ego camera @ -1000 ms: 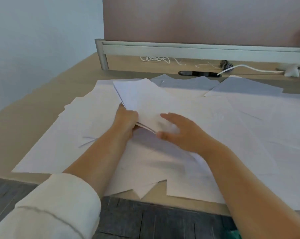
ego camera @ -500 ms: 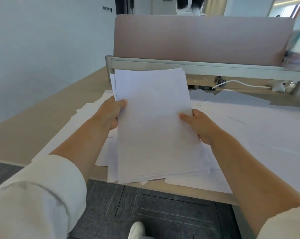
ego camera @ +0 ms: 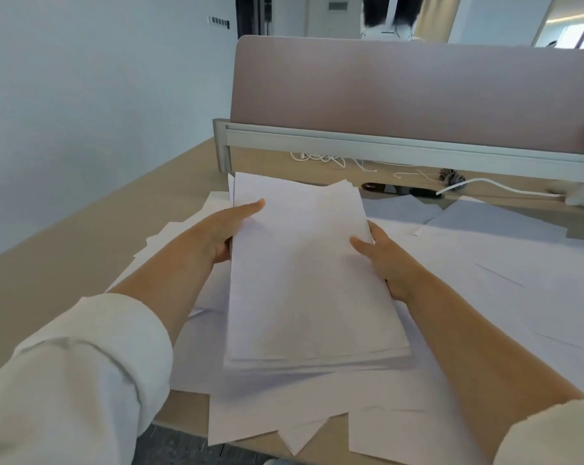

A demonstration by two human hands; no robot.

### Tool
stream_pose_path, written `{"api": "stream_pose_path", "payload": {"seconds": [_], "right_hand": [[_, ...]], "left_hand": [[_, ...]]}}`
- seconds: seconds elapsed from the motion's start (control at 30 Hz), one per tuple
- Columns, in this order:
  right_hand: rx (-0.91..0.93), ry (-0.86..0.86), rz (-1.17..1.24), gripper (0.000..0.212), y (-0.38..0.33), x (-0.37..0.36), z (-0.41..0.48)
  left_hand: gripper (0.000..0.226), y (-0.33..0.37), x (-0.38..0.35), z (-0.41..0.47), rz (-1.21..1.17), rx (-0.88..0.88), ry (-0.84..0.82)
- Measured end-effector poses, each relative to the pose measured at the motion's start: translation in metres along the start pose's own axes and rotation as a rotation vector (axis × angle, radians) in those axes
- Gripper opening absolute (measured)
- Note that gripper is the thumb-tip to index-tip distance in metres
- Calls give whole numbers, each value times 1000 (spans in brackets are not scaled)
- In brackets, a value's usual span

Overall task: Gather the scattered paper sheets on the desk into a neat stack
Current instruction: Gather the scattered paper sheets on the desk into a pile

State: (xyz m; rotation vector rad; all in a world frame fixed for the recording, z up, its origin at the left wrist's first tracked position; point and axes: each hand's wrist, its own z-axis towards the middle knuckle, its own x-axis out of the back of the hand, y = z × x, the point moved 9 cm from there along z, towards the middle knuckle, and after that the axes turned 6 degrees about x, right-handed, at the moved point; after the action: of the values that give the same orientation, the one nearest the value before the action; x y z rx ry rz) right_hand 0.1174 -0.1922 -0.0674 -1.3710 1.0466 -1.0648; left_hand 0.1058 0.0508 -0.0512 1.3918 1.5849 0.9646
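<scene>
Lowered now, paper stack (ego camera: 304,280) gripped between left hand (ego camera: 217,236) and right hand (ego camera: 384,263) (one per side).

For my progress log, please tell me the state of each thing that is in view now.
held stack: gripped at both sides, edges uneven.
left hand: grips the stack's left edge.
right hand: grips the stack's right edge.
loose sheets: scattered flat on the desk, some overhanging its near edge.
white cable: lies loose near the divider.

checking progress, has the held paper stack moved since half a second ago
Yes, downward: the top of the paper stack covered the divider rail before; now it sits below it.
</scene>
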Motion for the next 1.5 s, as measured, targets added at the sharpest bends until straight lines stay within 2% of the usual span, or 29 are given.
{"api": "stream_pose_path", "payload": {"seconds": [0.07,0.17,0.27,0.33,0.4,0.47,0.53,0.67,0.7,0.77,0.87,0.9,0.97,1.03,1.2,1.3,1.33,1.43,1.5], "right_hand": [[5,-36,25,38,-3,-6,7],[12,-44,117,23,-12,-5,13],[25,-29,180,25,-14,0,18],[24,-5,191,27,-14,3,20],[16,7,173,27,-15,4,20],[9,13,110,30,-15,3,22],[15,29,20,35,-16,2,25],[35,152,-112,30,-18,4,31],[26,187,-99,34,-16,5,32],[-1,242,-44,43,-13,5,35],[-67,274,110,35,-10,-5,39],[-98,254,200,31,-8,-13,38],[-135,164,273,22,-8,-34,36],[-158,68,156,13,-8,-50,35],[-279,15,-210,25,5,-55,28],[-251,45,-413,26,4,-48,28],[-241,61,-450,23,2,-46,28],[-233,111,-536,8,-5,-42,25],[-219,130,-569,11,-10,-40,23]], "left_hand": [[30,9,9,6,-82,-15,63],[43,21,17,12,-111,-40,152],[63,19,14,18,-92,9,114],[67,16,10,21,-144,13,59],[58,14,8,24,-169,-16,48],[43,11,6,25,-114,-28,48],[37,8,6,23,-59,-3,45],[70,2,16,22,-104,94,47],[71,0,16,21,-88,107,17],[56,-7,18,13,18,130,-19],[10,-6,32,5,238,52,79],[9,-3,40,6,252,15,142],[24,2,54,7,247,-23,241],[29,6,62,8,279,-35,288],[38,5,78,14,483,43,360],[43,2,80,13,689,58,391],[42,2,78,13,752,44,389],[58,3,70,10,918,31,394],[61,4,68,5,984,42,411]]}}
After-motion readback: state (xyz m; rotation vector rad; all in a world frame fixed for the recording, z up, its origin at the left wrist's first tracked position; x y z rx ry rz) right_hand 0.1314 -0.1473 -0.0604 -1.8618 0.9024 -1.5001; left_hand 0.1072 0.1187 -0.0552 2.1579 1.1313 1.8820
